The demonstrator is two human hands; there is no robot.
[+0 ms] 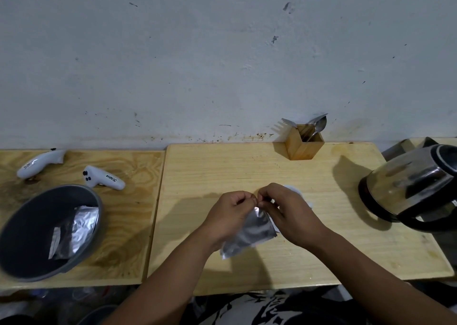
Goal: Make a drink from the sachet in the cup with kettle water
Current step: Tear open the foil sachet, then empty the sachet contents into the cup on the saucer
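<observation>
Fingers (243,198) of both hands pinch the top edge of one silver sachet (249,233) at the lower centre of the frame, so neither hand is free. I see the left hand (227,216) curled into a loose fist with its thumb and forefinger closed on the foil, and the right hand (284,208) meeting it knuckle to knuckle, its fingertips closed on the same edge. Both forearms come up from the bottom edge and converge; the sachet hangs down between the wrists, tilted toward lower left.

A white cup (298,191) sits just behind the right hand, mostly hidden. The table (247,166) has bare wood above the hands up to the wall, and more to the lower right before its front edge. At the right edge of the frame stands one steel kettle (415,186), well apart from the hands. At upper centre right against the wall is one wooden holder (303,143) with a fork and spoons; I cannot count them surely. On the left board lie two white controllers (103,177) and one grey bowl (19,250) holding foil wrappers.
</observation>
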